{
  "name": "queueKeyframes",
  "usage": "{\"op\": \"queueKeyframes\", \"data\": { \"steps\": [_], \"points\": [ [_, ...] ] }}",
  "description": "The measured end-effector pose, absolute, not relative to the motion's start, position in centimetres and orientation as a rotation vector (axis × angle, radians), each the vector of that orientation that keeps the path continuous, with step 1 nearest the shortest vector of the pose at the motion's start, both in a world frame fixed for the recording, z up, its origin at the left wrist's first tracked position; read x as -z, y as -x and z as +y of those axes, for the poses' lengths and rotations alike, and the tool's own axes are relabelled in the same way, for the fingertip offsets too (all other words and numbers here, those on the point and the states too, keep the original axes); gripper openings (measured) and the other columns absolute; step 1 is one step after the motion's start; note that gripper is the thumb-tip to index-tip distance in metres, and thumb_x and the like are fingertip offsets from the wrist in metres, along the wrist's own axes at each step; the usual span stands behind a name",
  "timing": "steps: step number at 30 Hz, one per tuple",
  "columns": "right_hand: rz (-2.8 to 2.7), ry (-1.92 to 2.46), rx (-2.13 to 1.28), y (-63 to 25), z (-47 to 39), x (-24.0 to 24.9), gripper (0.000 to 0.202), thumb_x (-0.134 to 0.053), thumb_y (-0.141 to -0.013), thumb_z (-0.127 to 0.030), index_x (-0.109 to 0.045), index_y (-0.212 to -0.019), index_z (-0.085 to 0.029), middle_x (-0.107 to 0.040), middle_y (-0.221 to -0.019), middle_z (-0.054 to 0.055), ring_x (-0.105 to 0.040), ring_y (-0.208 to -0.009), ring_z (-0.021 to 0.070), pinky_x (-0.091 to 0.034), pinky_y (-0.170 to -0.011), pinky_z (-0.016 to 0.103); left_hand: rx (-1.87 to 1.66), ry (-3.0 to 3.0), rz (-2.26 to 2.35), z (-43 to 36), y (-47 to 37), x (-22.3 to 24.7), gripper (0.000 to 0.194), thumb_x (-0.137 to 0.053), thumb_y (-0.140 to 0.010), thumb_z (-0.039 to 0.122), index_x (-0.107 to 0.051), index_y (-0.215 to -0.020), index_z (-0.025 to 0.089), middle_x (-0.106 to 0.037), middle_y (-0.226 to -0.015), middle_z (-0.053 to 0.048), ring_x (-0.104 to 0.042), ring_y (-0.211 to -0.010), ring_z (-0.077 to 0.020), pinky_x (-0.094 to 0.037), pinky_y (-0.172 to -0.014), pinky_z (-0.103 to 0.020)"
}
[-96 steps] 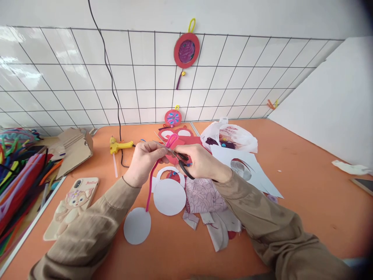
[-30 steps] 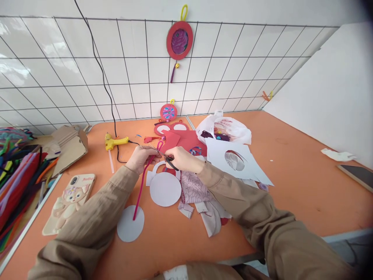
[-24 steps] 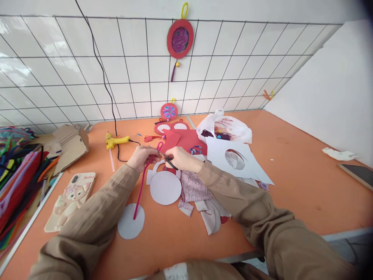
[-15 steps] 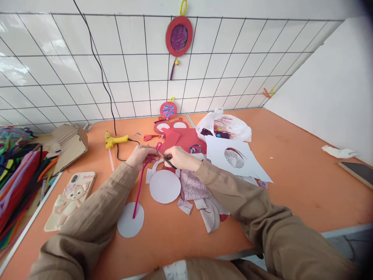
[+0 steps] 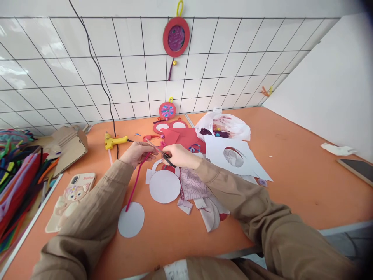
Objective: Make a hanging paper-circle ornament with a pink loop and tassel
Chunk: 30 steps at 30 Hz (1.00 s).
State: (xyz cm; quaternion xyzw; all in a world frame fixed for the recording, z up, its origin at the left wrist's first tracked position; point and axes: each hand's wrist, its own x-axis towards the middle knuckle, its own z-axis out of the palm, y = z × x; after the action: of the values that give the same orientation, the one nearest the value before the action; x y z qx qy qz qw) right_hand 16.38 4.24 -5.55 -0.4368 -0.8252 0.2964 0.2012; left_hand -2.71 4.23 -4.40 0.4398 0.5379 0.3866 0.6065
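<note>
"magenta fuzzy pipe cleaner [image 5: 136, 181]: how is it held?"

"by the left hand [image 5: 136, 154], its fingers closed in a pinch around the upper part. the lower end is hung over the smaller white paper disc [image 5: 131, 221]; whether the paper is touched cannot be told."

"and the black-handled metal scissors [image 5: 169, 160]?"

"they are gripped by the right hand [image 5: 183, 156], its fingers curled shut around the handles. the blades are pointed toward the left fingertips. how wide they are parted cannot be told."

"so where is the danger to be looked for?"

"between the two hands, most of all. skin could be nicked if the blades were closed while the fingertips were set so near. the pipe cleaner could also be cut at the wrong spot, since the place is partly hidden by the fingers."

"could anything else be spoiled?"

"the smaller disc could be dragged along the orange desk [image 5: 285, 167] if it were caught by the dangling end. a snipped piece could be lost among the red card [image 5: 189, 137] and the patterned pale pink fabric [image 5: 192, 184]. if the pinch were loosened, the fuzzy stem could be twisted away from the blades and left with a ragged end."
</note>
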Motion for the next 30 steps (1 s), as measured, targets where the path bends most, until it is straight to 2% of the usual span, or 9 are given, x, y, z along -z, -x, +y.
{"op": "queueKeyframes", "data": {
  "steps": [4,7,10,12,15,20,23,26,30],
  "points": [
    [-2.286,1.350,-0.618,-18.0,5.3,4.1,0.019,-0.071,-0.074,-0.026,-0.059,-0.085,-0.016,-0.060,-0.070,0.001,-0.051,-0.064,0.0115,-0.032,-0.060,0.022,-1.047,-1.042,1.211,4.5,4.2,3.0,0.021,-0.080,-0.063,0.025,-0.071,-0.073,0.009,-0.074,-0.077,-0.012,-0.069,-0.058,-0.0155,-0.053,-0.054,-0.023],
    [-2.333,1.618,-0.370,-19.5,6.3,3.7,0.034,-0.073,-0.076,-0.033,-0.055,-0.101,-0.017,-0.067,-0.085,0.007,-0.060,-0.076,0.0180,-0.033,-0.061,0.024,-1.150,-0.979,1.194,4.6,5.0,1.9,0.014,-0.072,-0.077,0.021,-0.069,-0.081,0.008,-0.072,-0.072,-0.010,-0.068,-0.056,-0.0150,-0.053,-0.052,-0.023],
    [-2.340,1.779,-0.295,-20.7,7.1,3.7,0.039,-0.075,-0.075,-0.034,-0.053,-0.102,-0.014,-0.067,-0.090,0.015,-0.062,-0.079,0.0241,-0.031,-0.059,0.028,-1.245,-0.881,1.154,4.6,5.3,1.3,0.011,-0.059,-0.087,0.016,-0.065,-0.082,0.008,-0.065,-0.062,-0.006,-0.060,-0.047,-0.0106,-0.048,-0.046,-0.020],
    [-2.333,1.812,-0.288,-21.1,7.5,3.7,0.038,-0.075,-0.074,-0.035,-0.053,-0.099,-0.015,-0.067,-0.092,0.016,-0.062,-0.081,0.0255,-0.031,-0.059,0.028,-1.281,-0.824,1.117,4.5,5.2,1.1,0.014,-0.054,-0.090,0.014,-0.064,-0.080,0.009,-0.059,-0.057,-0.002,-0.051,-0.041,-0.0062,-0.040,-0.040,-0.016],
    [-2.339,1.791,-0.291,-21.5,7.8,3.5,0.035,-0.073,-0.075,-0.040,-0.054,-0.095,-0.018,-0.068,-0.094,0.010,-0.062,-0.084,0.0232,-0.034,-0.061,0.027,-1.276,-0.808,1.083,4.6,4.9,1.1,0.018,-0.049,-0.090,0.009,-0.064,-0.080,0.008,-0.055,-0.058,-0.001,-0.046,-0.041,-0.0032,-0.034,-0.038,-0.013],
    [-2.371,1.841,-0.179,-22.2,8.3,3.5,0.034,-0.072,-0.077,-0.043,-0.057,-0.094,-0.018,-0.069,-0.094,0.009,-0.064,-0.089,0.0229,-0.036,-0.062,0.027,-1.283,-0.857,1.096,4.5,4.5,1.2,0.018,-0.049,-0.081,-0.002,-0.066,-0.082,0.005,-0.061,-0.062,-0.004,-0.053,-0.047,-0.0053,-0.041,-0.044,-0.015],
    [-2.384,1.901,-0.169,-22.8,8.7,3.9,0.033,-0.075,-0.074,-0.040,-0.059,-0.092,-0.017,-0.069,-0.094,0.010,-0.065,-0.090,0.0247,-0.036,-0.062,0.028,-1.355,-0.978,1.148,4.5,4.7,1.2,0.015,-0.055,-0.075,-0.001,-0.066,-0.081,0.007,-0.062,-0.060,-0.003,-0.054,-0.047,-0.0072,-0.040,-0.043,-0.017],
    [-2.404,1.946,-0.182,-23.1,9.1,4.3,0.033,-0.076,-0.073,-0.040,-0.061,-0.091,-0.016,-0.070,-0.094,0.011,-0.066,-0.090,0.0259,-0.037,-0.062,0.029,-1.409,-1.265,1.278,4.6,4.8,1.4,0.020,-0.056,-0.069,0.002,-0.069,-0.084,0.008,-0.065,-0.063,-0.003,-0.054,-0.048,-0.0086,-0.040,-0.044,-0.020],
    [-2.418,1.994,-0.192,-23.1,9.4,4.7,0.035,-0.076,-0.074,-0.038,-0.061,-0.095,-0.014,-0.070,-0.098,0.013,-0.066,-0.095,0.0273,-0.039,-0.063,0.029,-1.250,-1.702,1.540,5.0,5.0,2.3,0.025,-0.055,-0.072,0.011,-0.074,-0.089,0.013,-0.071,-0.078,-0.006,-0.059,-0.059,-0.0130,-0.048,-0.056,-0.026]
  ]
}}
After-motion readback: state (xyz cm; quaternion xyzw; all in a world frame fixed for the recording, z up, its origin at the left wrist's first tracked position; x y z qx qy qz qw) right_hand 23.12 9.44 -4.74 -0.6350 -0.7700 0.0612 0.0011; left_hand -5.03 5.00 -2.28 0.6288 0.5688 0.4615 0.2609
